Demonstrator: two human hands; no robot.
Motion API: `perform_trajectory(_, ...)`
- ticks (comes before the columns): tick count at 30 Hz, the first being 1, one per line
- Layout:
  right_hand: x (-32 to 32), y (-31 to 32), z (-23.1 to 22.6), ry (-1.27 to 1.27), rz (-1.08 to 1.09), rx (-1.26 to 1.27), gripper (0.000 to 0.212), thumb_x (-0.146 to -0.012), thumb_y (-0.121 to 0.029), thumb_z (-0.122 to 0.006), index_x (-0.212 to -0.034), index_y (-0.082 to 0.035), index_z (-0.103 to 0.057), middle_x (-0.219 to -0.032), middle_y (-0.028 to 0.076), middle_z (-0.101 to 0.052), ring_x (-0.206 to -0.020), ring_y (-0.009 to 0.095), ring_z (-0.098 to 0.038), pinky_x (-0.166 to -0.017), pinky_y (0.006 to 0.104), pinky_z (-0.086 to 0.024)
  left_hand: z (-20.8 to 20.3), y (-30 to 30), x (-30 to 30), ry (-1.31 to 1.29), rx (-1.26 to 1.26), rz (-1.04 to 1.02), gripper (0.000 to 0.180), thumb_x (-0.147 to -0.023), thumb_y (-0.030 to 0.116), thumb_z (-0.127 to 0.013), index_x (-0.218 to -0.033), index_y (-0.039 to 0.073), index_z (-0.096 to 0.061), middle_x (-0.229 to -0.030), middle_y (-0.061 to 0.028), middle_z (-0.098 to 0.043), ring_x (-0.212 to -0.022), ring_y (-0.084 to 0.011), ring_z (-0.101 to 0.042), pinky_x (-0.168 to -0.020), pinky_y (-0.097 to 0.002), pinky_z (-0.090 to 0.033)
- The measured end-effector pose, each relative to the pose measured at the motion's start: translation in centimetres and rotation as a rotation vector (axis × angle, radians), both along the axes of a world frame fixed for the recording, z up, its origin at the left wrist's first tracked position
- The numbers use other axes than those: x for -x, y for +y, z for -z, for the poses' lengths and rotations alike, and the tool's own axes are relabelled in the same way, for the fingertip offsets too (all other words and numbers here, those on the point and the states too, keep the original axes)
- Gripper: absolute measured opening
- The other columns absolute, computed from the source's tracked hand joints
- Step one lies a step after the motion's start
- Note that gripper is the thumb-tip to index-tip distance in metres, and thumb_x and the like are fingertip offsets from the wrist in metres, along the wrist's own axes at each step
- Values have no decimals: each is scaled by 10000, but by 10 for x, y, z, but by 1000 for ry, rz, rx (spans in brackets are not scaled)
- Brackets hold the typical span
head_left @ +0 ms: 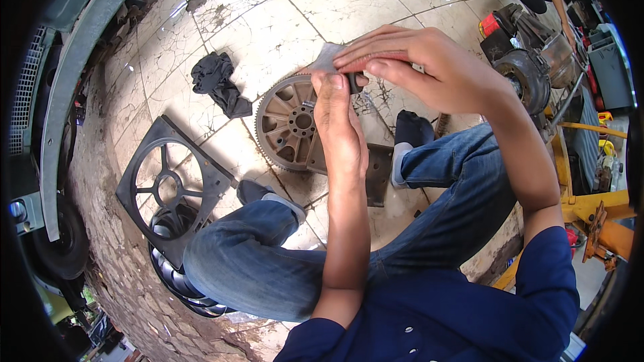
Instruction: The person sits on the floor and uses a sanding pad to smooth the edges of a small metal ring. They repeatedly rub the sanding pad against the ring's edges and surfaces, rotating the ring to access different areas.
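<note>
In front of me, above the floor, my left hand [340, 117] is closed with its thumb up around a small dark piece [354, 83], mostly hidden by the fingers. A flat grey piece [327, 55] sticks out beyond that thumb; whether it belongs to the dark piece I cannot tell. My right hand [436, 70] reaches over from the right, its long fingers laid across the top of the work. Between those fingers and the right thumb lies a reddish strip [379, 59]. Below my hands, a toothed flywheel [276, 117] rests on the tiles, next to a dark metal plate [377, 171].
A black cloth [216, 80] lies left of the flywheel. Nearer my left knee, a black fan shroud [144, 154] leans over a bladed fan [178, 281]. Greasy machine parts [526, 74] and a yellow frame [583, 206] stand at right. Another person's arm [555, 0] shows at upper right.
</note>
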State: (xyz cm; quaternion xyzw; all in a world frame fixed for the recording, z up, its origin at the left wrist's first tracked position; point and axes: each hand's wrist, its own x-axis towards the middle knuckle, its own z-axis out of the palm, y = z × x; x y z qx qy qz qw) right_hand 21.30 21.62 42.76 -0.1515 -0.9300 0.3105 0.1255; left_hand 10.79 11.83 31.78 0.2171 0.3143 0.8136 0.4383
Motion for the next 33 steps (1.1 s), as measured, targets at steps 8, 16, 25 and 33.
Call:
perform_trajectory(8,1,1,-1,13,-13,-28,287,-937,-77,-528,-1184,-7,-658,-1192,114,-674,-1166,288,-590,-998,391,-464,5,0,1,35,11,-8,325,-1007,234,-520,-1223,-5,-557,-1206,-62,-559,-1131,-141,-502,-1054,-362,-334)
perform_trajectory(16,-2,0,-5,-27,22,11,287,-944,-102,-537,-1184,8,-650,-1181,129,-673,-1170,293,-588,-1002,388,-459,1,0,-1,70,56,-28,305,-1008,245,-529,-1174,-5,-583,-1156,-35,-560,-1106,-124,-507,-1044,-347,-339)
perform_trajectory(25,-3,6,0,-32,35,-41,286,-948,-108,-537,-1187,-3,-653,-1184,141,-666,-1149,295,-599,-985,375,-464,2,0,-1,-10,60,27,343,-978,196,-594,-1256,-3,-558,-1291,-64,-552,-1218,-167,-490,-1093,-375,-321)
perform_trajectory(33,-4,4,12,38,27,-118,301,-972,-187,-517,-1186,-29,-659,-1145,147,-677,-1054,313,-635,-896,372,-504,-9,-2,-1,14,100,23,449,-965,172,-612,-1336,-45,-483,-1421,-103,-446,-1324,-204,-415,-1149,-391,-273)
